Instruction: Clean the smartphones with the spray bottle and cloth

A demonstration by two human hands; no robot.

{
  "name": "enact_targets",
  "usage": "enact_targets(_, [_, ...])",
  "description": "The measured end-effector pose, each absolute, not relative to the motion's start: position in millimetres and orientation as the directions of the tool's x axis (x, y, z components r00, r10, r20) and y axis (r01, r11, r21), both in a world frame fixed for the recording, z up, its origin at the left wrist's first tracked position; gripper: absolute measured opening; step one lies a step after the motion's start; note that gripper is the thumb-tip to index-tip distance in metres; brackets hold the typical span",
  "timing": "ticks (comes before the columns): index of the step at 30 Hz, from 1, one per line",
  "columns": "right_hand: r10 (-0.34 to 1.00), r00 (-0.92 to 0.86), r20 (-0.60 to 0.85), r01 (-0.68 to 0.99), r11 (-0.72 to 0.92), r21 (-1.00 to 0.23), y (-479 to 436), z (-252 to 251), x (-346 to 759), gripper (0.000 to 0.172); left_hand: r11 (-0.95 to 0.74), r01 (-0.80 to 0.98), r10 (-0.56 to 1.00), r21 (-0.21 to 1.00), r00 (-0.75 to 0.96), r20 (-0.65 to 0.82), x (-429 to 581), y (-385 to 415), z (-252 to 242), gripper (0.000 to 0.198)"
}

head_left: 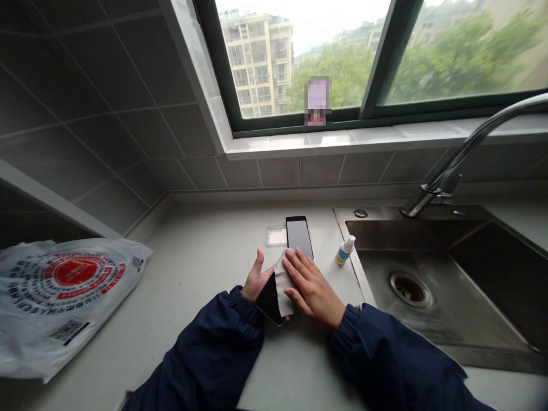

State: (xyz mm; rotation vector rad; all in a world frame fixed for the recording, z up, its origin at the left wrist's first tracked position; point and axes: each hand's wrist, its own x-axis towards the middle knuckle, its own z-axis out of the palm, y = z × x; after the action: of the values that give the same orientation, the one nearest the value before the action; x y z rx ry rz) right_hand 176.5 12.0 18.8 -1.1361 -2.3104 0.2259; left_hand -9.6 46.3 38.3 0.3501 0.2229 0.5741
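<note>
A black phone (269,299) lies tilted in my left hand (256,278), with the thumb sticking up and the other fingers mostly hidden beneath it. Over its upper part is spread a light grey cleaning cloth (282,285) with a zigzag edge. My right hand (310,285) presses flat on this cloth, fingers stretched out and thumb apart. Just beyond my hands, a second phone (298,235) with a grey screen rests on the counter. A clear phone case (276,236) is beside it, partly covered. To the right stands a small white spray bottle (345,250) with a blue and yellow label.
A steel sink (363,274) is set into the white counter (192,257) at the right, under a curved chrome faucet (445,162). At the left lies a white plastic bag (77,302) with red print. A tiled wall and a window close off the back.
</note>
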Motion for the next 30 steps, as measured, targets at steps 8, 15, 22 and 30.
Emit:
enact_targets(8, [0.774, -0.488, 0.403, 0.687, 0.626, -0.37, 12.2, 20.2, 175.7, 0.061, 0.787, -0.489, 0.571, 0.376, 0.808, -0.146, -10.5, 46.3, 37.1, 0.092])
enact_targets(15, [0.779, -0.484, 0.399, 0.689, 0.62, -0.375, 12.6, 20.8, 176.2, 0.061, 0.786, -0.494, 0.568, 0.371, 0.815, -0.119, -9.6, 46.2, 36.9, 0.089])
enact_targets(22, [0.784, -0.477, 0.396, 0.684, 0.615, -0.393, 13.6, 18.9, 176.4, 0.061, 0.795, -0.489, 0.562, 0.358, 0.816, -0.134, -8.2, 45.8, 40.2, 0.091])
enact_targets(30, [0.793, -0.449, 0.411, 0.682, 0.601, -0.416, 13.6, 18.3, 177.4, 0.06, 0.798, -0.475, 0.555, 0.371, 0.819, -0.147, -12.3, 46.8, 34.8, 0.088])
